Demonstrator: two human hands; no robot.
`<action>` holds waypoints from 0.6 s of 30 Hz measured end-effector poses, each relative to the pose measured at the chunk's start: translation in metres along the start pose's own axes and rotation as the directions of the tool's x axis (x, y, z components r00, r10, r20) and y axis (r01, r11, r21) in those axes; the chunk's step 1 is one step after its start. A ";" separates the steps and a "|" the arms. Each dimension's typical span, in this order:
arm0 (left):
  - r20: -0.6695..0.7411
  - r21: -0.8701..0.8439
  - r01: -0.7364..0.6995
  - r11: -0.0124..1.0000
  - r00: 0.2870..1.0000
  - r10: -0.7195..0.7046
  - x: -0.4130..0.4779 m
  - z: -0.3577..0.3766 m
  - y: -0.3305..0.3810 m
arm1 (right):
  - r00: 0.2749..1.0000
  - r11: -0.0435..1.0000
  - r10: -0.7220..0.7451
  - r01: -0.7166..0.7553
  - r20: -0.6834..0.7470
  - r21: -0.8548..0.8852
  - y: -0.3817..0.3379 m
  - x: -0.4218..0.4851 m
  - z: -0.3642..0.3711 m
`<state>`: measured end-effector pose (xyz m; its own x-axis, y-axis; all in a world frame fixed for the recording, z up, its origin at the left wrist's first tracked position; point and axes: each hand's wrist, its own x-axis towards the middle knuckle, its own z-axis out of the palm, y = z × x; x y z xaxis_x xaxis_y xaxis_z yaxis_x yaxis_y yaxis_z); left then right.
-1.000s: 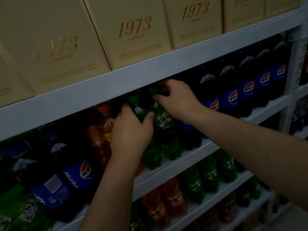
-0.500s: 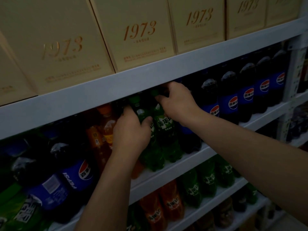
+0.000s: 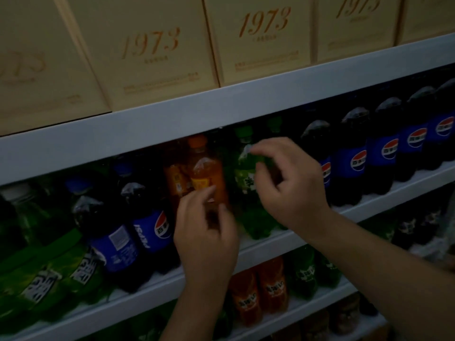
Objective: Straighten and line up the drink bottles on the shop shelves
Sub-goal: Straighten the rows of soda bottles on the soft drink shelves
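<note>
left hand (image 3: 204, 232), right hand (image 3: 290, 183), loose before glossy rounded plastic bottles (image 3: 206, 173)

5 cream cardboard boxes (image 3: 152, 52) printed 1973 stand in a row on the top shelf. 3 white shelf boards (image 3: 221, 107) are in view. On the middle shelf, 5 dark cola bottles (image 3: 352, 163) with blue labels line the right side and 2 more stand left of centre, 7 in all. Between these groups stand 2 orange plastic bottles (image 3: 204, 173) and at least 2 green plastic bottles (image 3: 246, 168). More green ones crowd the far left, too dim to count. The lower shelf shows 2 orange and 2 green bottles. 2 hands reach in: 1 left hand (image 3: 206, 237), 1 right hand (image 3: 290, 188).
</note>
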<state>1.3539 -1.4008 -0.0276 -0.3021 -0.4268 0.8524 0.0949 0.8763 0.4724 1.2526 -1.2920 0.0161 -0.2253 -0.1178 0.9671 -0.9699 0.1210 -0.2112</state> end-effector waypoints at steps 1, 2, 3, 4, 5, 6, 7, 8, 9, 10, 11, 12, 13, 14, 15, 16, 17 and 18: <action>-0.012 -0.006 0.066 0.998 0.998 -0.066 -0.003 -0.009 -0.008 | 0.998 0.999 -0.044 0.043 0.055 0.015 -0.007 0.000 0.006; -0.002 -0.009 0.141 0.990 0.990 -0.141 -0.006 -0.018 -0.015 | 0.992 0.997 -0.070 0.068 0.107 0.021 -0.013 0.001 0.013; 0.025 -0.005 0.208 0.978 0.978 -0.208 -0.007 -0.026 -0.024 | 0.986 0.998 -0.068 0.065 0.154 0.022 -0.019 0.004 0.019; 0.059 0.011 0.256 0.967 0.965 -0.257 -0.008 -0.033 -0.031 | 0.980 0.999 -0.034 0.030 0.197 0.022 -0.025 0.008 0.024; 0.092 0.038 0.290 0.956 0.952 -0.292 -0.008 -0.039 -0.038 | 0.973 0.999 0.024 -0.029 0.230 0.019 -0.029 0.014 0.029; 0.128 0.070 0.318 0.946 0.937 -0.324 -0.007 -0.042 -0.044 | 0.962 0.995 0.092 -0.098 0.256 0.011 -0.033 0.019 0.034; 0.165 0.095 0.338 0.936 0.922 -0.350 -0.006 -0.044 -0.048 | 0.948 0.987 0.158 -0.163 0.275 -0.004 -0.036 0.025 0.040; 0.201 0.100 0.350 0.931 0.910 -0.364 -0.004 -0.044 -0.050 | 0.933 0.977 0.212 -0.214 0.290 -0.025 -0.038 0.029 0.045; 0.231 0.089 0.346 0.934 0.905 -0.357 -0.001 -0.042 -0.050 | 0.919 0.966 0.258 -0.254 0.300 -0.052 -0.039 0.033 0.051; 0.253 0.071 0.326 0.943 0.908 -0.333 0.002 -0.038 -0.047 | 0.905 0.954 0.299 -0.287 0.303 -0.084 -0.040 0.036 0.057; 0.265 0.045 0.296 0.954 0.917 -0.297 0.005 -0.034 -0.042 | 0.892 0.941 0.338 -0.318 0.301 -0.115 -0.040 0.037 0.063; 0.263 0.005 0.262 0.965 0.931 -0.254 0.009 -0.030 -0.035 | 0.881 0.928 0.372 -0.347 0.293 -0.135 -0.040 0.038 0.068; 0.236 -0.045 0.225 0.973 0.949 -0.208 0.012 -0.026 -0.029 | 0.871 0.916 0.401 -0.373 0.285 -0.147 -0.040 0.038 0.072; 0.185 -0.095 0.190 0.977 0.968 -0.170 0.016 -0.024 -0.023 | 0.861 0.905 0.424 -0.394 0.279 -0.160 -0.041 0.039 0.076; 0.130 -0.135 0.169 0.976 0.980 -0.152 0.022 -0.021 -0.020 | 0.854 0.897 0.441 -0.405 0.277 -0.181 -0.041 0.040 0.079; 0.098 -0.166 0.170 0.971 0.983 -0.155 0.030 -0.019 -0.018 | 0.849 0.891 0.450 -0.404 0.276 -0.208 -0.040 0.041 0.081; 0.099 -0.191 0.191 0.963 0.980 -0.175 0.039 -0.017 -0.017 | 0.846 0.886 0.456 -0.401 0.277 -0.233 -0.039 0.042 0.083; 0.132 -0.218 0.234 0.947 0.969 -0.209 0.049 -0.015 -0.017 | 0.841 0.882 0.462 -0.402 0.280 -0.247 -0.038 0.044 0.084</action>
<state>1.3515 -1.4399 0.0101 -0.4380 -0.5670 0.6976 0.2264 0.6814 0.6960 1.2718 -1.3850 0.0552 -0.6639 -0.3196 0.6761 -0.7416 0.3976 -0.5403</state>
